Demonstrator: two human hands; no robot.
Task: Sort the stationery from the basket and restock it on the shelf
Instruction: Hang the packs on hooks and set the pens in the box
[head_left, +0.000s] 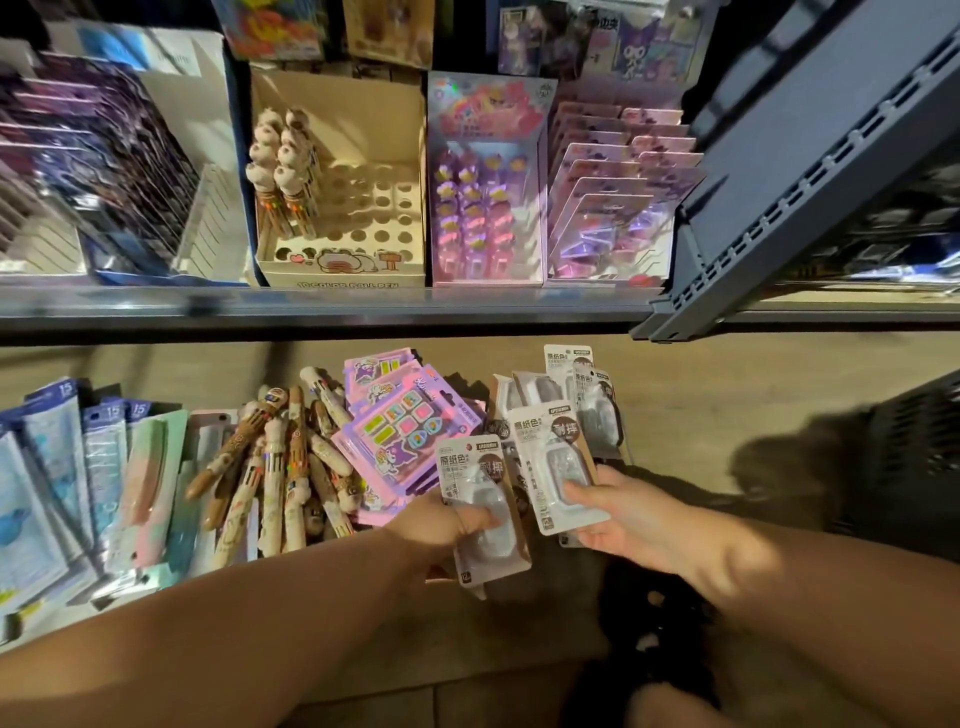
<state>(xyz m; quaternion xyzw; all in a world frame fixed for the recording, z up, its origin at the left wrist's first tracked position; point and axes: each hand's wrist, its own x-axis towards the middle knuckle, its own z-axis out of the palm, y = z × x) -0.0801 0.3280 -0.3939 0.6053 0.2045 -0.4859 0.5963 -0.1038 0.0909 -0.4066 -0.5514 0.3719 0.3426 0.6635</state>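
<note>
Forearms nearest. Left hand (447, 525) clamped on one carded correction-tape pack (480, 512); right hand (618, 514) clamped on a second pack (553, 462). Two more packs (582, 387) just beyond. Pen heap (280, 467) and pink sticker cards (405, 431) left of both hands.

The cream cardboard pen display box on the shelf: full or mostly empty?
Mostly empty. The cream cardboard pen display box holds a few plush-topped pens at its left; most holes show bare.
</note>
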